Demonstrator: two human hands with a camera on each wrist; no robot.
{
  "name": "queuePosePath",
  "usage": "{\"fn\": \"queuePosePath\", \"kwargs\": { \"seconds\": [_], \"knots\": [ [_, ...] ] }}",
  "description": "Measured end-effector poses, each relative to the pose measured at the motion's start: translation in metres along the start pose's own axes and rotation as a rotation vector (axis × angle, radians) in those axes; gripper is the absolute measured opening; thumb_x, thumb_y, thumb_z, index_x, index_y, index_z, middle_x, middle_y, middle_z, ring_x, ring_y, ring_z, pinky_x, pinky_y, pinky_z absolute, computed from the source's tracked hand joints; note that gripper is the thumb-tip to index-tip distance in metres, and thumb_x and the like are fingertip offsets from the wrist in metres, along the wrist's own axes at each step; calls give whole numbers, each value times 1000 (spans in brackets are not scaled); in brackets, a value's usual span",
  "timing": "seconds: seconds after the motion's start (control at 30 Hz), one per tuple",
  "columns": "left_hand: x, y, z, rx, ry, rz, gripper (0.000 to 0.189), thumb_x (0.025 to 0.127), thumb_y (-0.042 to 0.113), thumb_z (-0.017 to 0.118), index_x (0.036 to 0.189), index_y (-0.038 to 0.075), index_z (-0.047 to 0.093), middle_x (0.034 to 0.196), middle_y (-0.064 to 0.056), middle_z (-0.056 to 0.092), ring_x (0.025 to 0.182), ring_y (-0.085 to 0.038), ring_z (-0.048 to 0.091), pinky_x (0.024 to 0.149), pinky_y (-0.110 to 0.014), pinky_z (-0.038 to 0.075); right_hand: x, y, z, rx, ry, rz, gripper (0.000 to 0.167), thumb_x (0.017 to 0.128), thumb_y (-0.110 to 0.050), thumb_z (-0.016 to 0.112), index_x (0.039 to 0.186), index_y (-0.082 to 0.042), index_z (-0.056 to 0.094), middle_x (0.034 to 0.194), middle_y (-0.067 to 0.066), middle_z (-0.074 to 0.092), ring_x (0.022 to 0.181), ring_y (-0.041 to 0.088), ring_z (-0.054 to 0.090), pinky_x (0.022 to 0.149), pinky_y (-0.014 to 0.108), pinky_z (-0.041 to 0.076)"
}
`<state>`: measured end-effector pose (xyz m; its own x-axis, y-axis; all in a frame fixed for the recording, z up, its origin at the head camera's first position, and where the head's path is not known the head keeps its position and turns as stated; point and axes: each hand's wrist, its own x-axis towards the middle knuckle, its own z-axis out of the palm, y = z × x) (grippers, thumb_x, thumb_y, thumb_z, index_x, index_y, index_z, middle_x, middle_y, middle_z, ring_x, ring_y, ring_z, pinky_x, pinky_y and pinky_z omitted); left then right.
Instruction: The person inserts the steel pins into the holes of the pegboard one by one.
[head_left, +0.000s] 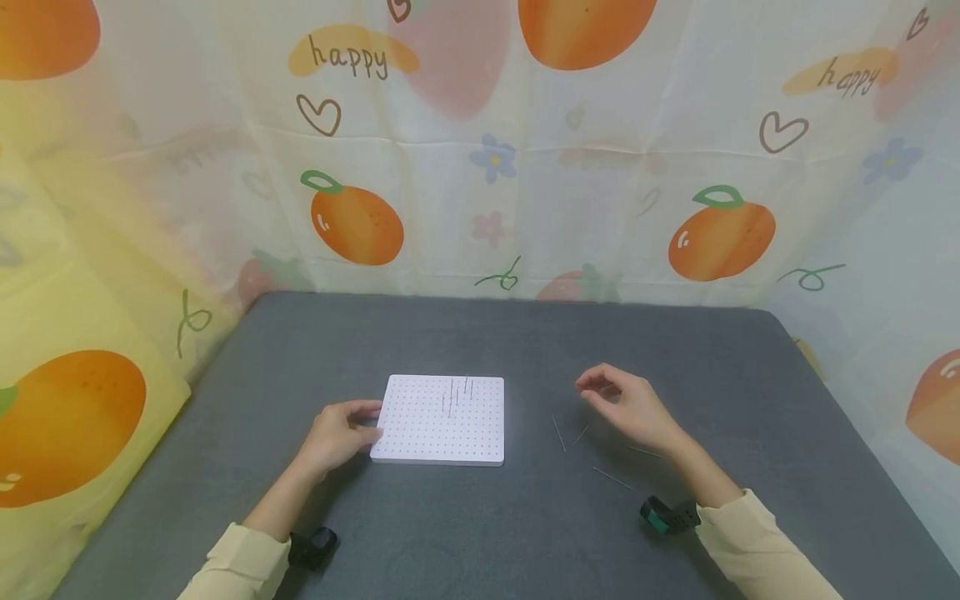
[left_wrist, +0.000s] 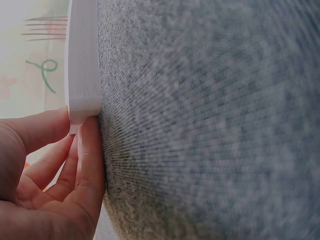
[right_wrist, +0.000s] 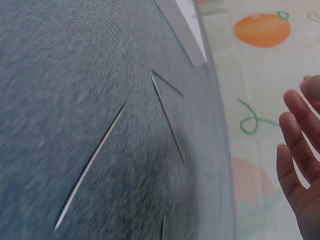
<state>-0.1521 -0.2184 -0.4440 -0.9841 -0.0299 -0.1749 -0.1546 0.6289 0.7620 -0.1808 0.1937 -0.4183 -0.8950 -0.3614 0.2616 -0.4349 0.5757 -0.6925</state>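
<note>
A white board with a grid of small holes (head_left: 438, 437) lies on the grey table. Several thin metal pins (head_left: 451, 398) stand upright in its upper right part. My left hand (head_left: 341, 432) grips the board's left edge, and the left wrist view has the thumb (left_wrist: 47, 129) on one face and fingers at the underside. Right of the board, my right hand (head_left: 626, 408) hovers over the table with loosely bent fingers; no pin is visible in it. Loose pins (head_left: 612, 477) lie on the table near and below it, and the right wrist view shows several, one long pin (right_wrist: 91, 166) closest.
Behind the dark grey table (head_left: 450, 533) hangs a printed curtain (head_left: 442, 208) with oranges and hearts, and it also covers the sides. Each wrist wears a black band, the left band (head_left: 313, 548) and the right band (head_left: 670, 516) both just above the tabletop.
</note>
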Motion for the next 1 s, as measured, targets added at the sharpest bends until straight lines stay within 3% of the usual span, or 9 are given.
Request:
{"fn": "queuePosePath", "kwargs": {
  "seconds": [0.33,0.57,0.83,1.0],
  "knots": [
    [1,-1,0,-3,0,-9,44,80,10,67,123,3,56,117,-17,60,84,-18,65,67,-33,52,-31,17,-17,-22,85,60,14,88,-16,62,101,-15,62,97,1,67,86,9,62,73,28,50],
    [1,-2,1,12,7,-15,44,80,11,67,123,3,56,117,-17,60,84,-18,64,67,-34,52,-50,32,-23,-71,80,146,15,88,-18,61,103,-16,60,98,1,67,83,6,60,69,25,49],
    [0,0,1,25,9,-19,45,80,11,68,123,3,56,117,-17,60,85,-18,64,68,-34,52,-70,43,-25,-73,82,127,15,87,-15,62,102,-11,61,95,3,67,82,-1,58,68,23,48],
    [0,1,1,17,6,-18,44,80,9,67,123,3,56,117,-18,60,85,-19,64,66,-32,52,-77,48,-27,-99,56,177,15,88,-17,62,101,-12,61,93,-1,66,79,0,57,66,23,47]
  ]
}}
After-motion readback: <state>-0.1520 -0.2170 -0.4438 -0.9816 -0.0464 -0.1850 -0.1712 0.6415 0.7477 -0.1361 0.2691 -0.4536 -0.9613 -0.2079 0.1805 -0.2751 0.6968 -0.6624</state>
